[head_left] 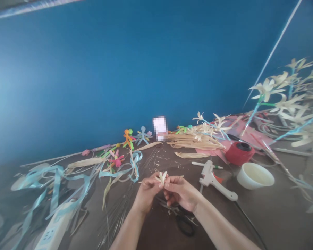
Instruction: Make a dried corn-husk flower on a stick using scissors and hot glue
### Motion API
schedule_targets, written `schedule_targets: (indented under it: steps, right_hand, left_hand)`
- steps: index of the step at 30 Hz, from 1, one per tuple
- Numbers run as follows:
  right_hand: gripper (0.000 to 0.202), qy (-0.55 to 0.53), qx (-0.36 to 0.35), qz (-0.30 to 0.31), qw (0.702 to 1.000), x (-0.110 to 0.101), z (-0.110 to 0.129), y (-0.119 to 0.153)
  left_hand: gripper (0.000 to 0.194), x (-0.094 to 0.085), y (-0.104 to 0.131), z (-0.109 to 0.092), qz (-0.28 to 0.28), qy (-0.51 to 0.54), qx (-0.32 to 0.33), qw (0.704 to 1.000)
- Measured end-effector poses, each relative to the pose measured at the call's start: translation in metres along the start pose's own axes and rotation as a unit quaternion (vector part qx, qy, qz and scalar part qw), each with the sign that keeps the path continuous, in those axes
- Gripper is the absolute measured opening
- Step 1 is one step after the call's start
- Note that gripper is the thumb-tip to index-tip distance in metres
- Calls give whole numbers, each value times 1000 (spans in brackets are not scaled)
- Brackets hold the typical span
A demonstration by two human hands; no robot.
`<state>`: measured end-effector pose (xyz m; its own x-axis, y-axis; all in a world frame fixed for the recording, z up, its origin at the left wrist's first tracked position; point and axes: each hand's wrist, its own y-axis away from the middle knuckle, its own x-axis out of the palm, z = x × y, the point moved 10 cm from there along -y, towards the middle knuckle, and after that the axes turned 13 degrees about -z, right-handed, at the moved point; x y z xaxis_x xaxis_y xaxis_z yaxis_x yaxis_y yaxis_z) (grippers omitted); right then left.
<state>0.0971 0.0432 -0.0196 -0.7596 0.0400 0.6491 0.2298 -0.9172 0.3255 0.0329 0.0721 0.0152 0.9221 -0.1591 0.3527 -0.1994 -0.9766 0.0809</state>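
My left hand [147,194] and my right hand [182,191] meet low in the middle of the view, just above the dark tabletop. Between their fingertips is a small cream husk flower [162,177], its narrow petals pointing up. Both hands pinch it near the base, which the fingers hide. Under my right hand lie scissors [185,225] with black handles, partly covered. A white glue gun [213,180] rests to the right of my right hand, its cord running toward the front edge. Loose thin wires [120,211] lie to the left of my left hand.
A white bowl [241,175] and a red roll holder [237,154] stand at right, near finished husk flowers [267,89] on blue stems. Dried husks [195,140] lie at the back. Light-blue ribbon [57,175] and a power strip [51,231] occupy the left. A blue wall [135,62] rises behind.
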Motion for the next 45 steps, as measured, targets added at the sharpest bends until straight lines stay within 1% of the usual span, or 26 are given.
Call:
schedule_targets:
  steps: [5,7,9,11,14,16,20,27,30,32,34,35,37,39,40,41,43,44,45]
  right_hand:
    - [18,-5,-15,-19,1000,-1,4,-1]
    - [17,-12,-21,-28,999,-2,6,-1]
    - [17,-15,-32,-36,999,-2,9,-1]
    - [16,-13,-48,-42,998,-3,12,0]
    - [14,-7,-79,-55,995,-4,17,-1]
    - [14,-6,-104,-68,992,-5,21,-1]
    - [13,5,-136,-84,987,-7,26,-2]
    - [12,25,-158,-76,984,-5,31,-1]
    - [13,37,-163,-76,983,-4,33,1]
    - [12,43,-178,-78,980,-4,37,4]
    - [11,40,-201,-95,974,-8,42,7]
    - [11,33,-213,-110,970,-13,45,8]
    - [10,11,-231,-144,962,-25,50,9]
    - [12,-13,-237,-169,957,-35,53,8]
    - [13,-23,-236,-179,955,-39,54,7]
    - [14,-30,-232,-188,954,-43,54,6]
    - [14,-32,-225,-197,954,-47,53,4]
    - [14,-29,-223,-198,954,-48,52,3]
    - [13,-25,-223,-196,955,-48,52,3]
  left_hand:
    - [7,-3,-3,-1,-18,-38,27,999]
    - [3,-6,-4,3,-28,-49,21,998]
    - [8,-9,-4,6,-43,-59,17,997]
    - [7,-13,-5,3,-66,-65,38,995]
    - [0,-16,-4,-7,-92,-83,88,988]
    - [2,-14,-3,-11,-94,-98,101,986]
    - [5,-10,-2,-11,-76,-87,87,989]
    - [5,-10,-2,-8,-73,-54,70,993]
    - [4,-8,-2,-11,-68,-71,81,992]
    - [3,-6,-2,-13,-68,-101,92,988]
    - [13,-6,-2,-14,-80,-137,93,983]
    - [21,-7,-2,-15,-95,-149,91,980]
    - [34,-13,-2,-21,-138,-161,92,973]
    - [39,-17,-1,-30,-172,-161,97,967]
    - [40,-17,-2,-34,-177,-164,96,966]
    - [41,-15,-4,-40,-172,-173,95,965]
    - [44,-12,-10,-55,-140,-227,106,958]
    - [45,-13,-14,-65,-116,-273,121,947]
    - [46,-18,-18,-77,-101,-327,141,929]
